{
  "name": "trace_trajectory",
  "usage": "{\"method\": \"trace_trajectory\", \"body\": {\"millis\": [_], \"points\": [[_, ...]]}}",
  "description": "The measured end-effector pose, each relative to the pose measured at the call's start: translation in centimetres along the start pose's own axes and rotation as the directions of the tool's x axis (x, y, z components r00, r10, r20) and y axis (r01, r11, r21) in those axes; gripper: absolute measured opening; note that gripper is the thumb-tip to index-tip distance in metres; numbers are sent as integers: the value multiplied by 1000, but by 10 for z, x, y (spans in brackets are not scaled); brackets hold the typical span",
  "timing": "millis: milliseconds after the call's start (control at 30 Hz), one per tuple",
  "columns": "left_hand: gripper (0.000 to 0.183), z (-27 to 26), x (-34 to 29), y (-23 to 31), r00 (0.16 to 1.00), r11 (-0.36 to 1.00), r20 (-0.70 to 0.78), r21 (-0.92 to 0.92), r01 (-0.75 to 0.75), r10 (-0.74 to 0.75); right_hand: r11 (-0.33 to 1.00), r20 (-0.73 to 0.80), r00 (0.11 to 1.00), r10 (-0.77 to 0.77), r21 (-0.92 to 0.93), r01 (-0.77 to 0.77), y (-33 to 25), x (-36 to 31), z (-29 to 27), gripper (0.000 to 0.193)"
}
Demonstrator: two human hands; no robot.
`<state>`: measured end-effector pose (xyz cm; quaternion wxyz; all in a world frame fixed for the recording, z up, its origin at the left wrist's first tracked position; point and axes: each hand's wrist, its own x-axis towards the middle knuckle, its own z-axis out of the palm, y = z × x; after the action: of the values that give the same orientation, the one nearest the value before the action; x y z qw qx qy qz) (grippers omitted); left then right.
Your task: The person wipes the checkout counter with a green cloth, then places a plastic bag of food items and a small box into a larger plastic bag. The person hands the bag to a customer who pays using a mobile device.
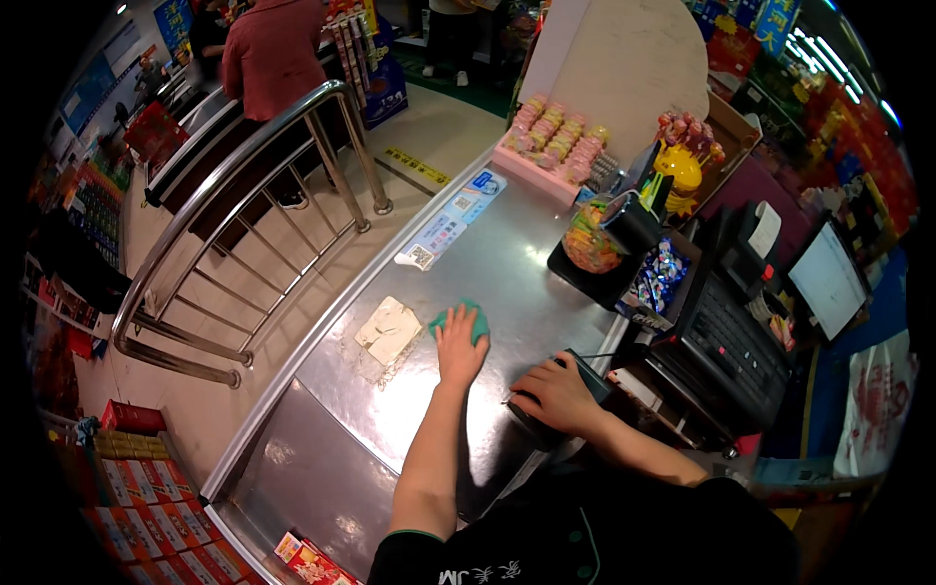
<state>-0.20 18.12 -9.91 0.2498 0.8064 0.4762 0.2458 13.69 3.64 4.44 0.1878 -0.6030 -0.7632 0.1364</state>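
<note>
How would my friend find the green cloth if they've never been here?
On the shiny metal counter, find the person's left hand. The cloth is under it: crumpled and green, unlike the flat, cream, ragged patch just left of it.

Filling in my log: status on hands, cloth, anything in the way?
Left hand on green cloth; right hand on black object. Cloth on metal counter. Pale ragged patch close at its left.

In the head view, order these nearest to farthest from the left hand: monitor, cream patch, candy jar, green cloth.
1. Green cloth: under the left hand.
2. Cream patch: to its left.
3. Candy jar: ahead, right.
4. Monitor: far right.
</note>
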Motion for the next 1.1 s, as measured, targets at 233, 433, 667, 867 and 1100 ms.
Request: {"method": "trace_trajectory", "body": {"millis": [233, 433, 667, 867, 1100], "points": [[71, -47, -130, 14, 870, 928, 395, 98, -358, 294, 993, -49, 997, -66, 93, 70, 9, -8, -3, 22], [66, -67, -277, 40, 854, 962, 506, 154, -227, 121, 991, 8, 993, -114, -74, 114, 10, -13, -4, 25], [67, -68, -243, 54, 820, 962, 530, 26, -271, 216, 999, -17, 1000, 14, -42, -15, -8, -2, 2, 22], [66, -48, -203, 33, 935, 955, 330, 213, -207, 129, 993, -100, 990, 95, -60, -101, -20, -9, 4, 21], [70, -111, -162, -80, 908, 860, -286, 325, 393, -307, 994, -68, 994, 91, -60, -95, -19, -7, 1, 19]]}}
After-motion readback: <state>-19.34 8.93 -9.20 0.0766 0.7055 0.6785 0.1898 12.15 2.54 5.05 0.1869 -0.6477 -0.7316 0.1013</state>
